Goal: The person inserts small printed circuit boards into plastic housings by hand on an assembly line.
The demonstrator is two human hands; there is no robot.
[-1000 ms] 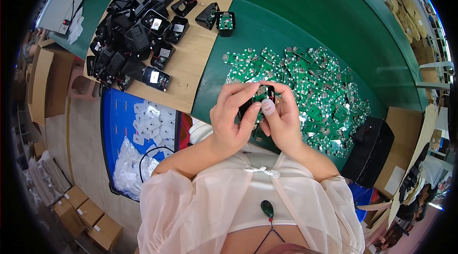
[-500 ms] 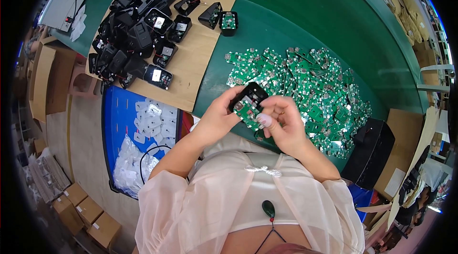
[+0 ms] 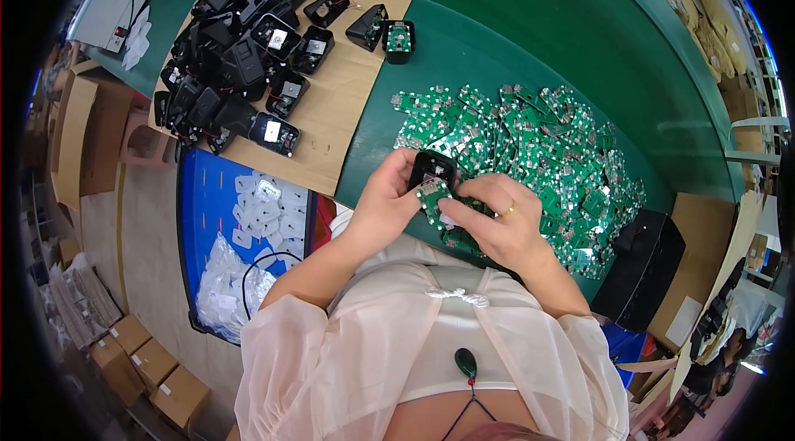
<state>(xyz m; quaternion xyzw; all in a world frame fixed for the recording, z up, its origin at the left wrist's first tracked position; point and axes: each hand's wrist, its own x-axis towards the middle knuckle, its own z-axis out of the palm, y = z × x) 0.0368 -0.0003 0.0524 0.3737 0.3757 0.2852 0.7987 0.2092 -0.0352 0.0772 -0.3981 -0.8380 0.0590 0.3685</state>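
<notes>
My left hand (image 3: 383, 207) is closed round the side of a small open black plastic housing (image 3: 434, 165), above the near edge of the green table. At the housing's near end is a green circuit board (image 3: 431, 195), tilted and partly outside it. My right hand (image 3: 505, 221) has its thumb and fingers closed at the board's right side; the fingers cover that part. Just beyond and to the right spreads a heap of loose green circuit boards (image 3: 538, 163).
Black housings (image 3: 240, 60) are piled on a brown cardboard sheet (image 3: 348, 68) at far left. One housing with a board (image 3: 399, 39) stands by its edge. A blue tray (image 3: 199, 217) with white pieces lies at left. A black box (image 3: 642, 267) stands at right.
The black housing has turned more upright in my left hand. My right fingers, spread a little before, have closed in on the circuit board.
</notes>
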